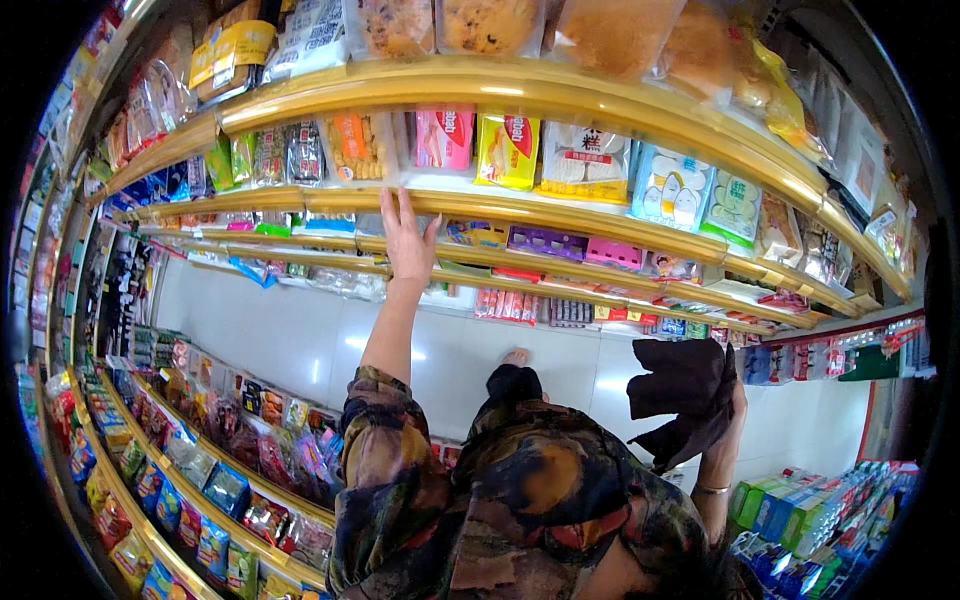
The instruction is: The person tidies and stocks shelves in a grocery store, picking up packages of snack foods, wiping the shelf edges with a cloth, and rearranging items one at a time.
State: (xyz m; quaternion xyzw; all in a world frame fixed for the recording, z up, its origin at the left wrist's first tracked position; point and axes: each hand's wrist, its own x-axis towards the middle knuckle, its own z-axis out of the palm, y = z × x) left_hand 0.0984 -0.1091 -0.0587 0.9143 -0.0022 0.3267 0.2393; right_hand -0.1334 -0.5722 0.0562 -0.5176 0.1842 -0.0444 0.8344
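Observation:
My left hand (409, 244) reaches forward to a gold-coloured shelf edge (465, 204), its fingertips on or close to the strip and its thumb apart. It holds nothing. Just beyond the fingertips stands a clear pack of small golden snacks (358, 150) with an orange label. Pink (442, 141) and yellow (507, 150) wafer packets stand to its right. Off to the right, my right hand (739, 409) grips a dark cloth (679, 397), which hangs in folds and hides most of the fingers. A bracelet (710, 490) circles that wrist.
Packaged cakes (491, 26) line the upper shelf. Lower shelves carry purple (547, 242) and pink (615, 253) packs. Behind me at left runs another snack rack (217, 487). Green and white cartons (780, 514) are stacked at lower right. Pale tiles cover the aisle floor (300, 322).

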